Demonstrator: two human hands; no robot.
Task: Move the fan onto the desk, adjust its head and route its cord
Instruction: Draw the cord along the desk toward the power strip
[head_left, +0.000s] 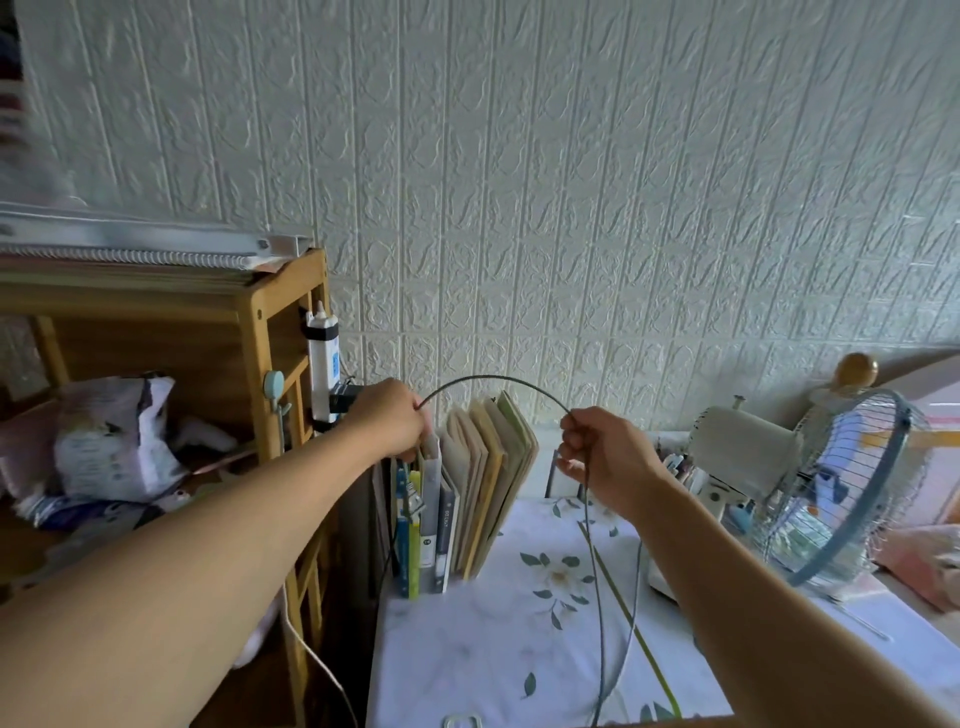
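The fan (810, 483) stands on the desk (498, 649) at the right, with a cream motor housing and a blue-rimmed wire cage facing right. Its dark cord (493, 380) arches above the upright books between my two hands. My left hand (389, 418) pinches one end of the arch close to the black plug in the power strip (323, 364). My right hand (605, 457) grips the cord at the other end, and from there two strands hang down across the floral desk cover to the front edge.
A wooden shelf (260, 332) stands left of the desk, with notebooks stacked on top and bags inside. Upright books and folders (467, 493) line the desk's back left. A white cable (311, 660) hangs beside the shelf. Clutter lies behind the fan.
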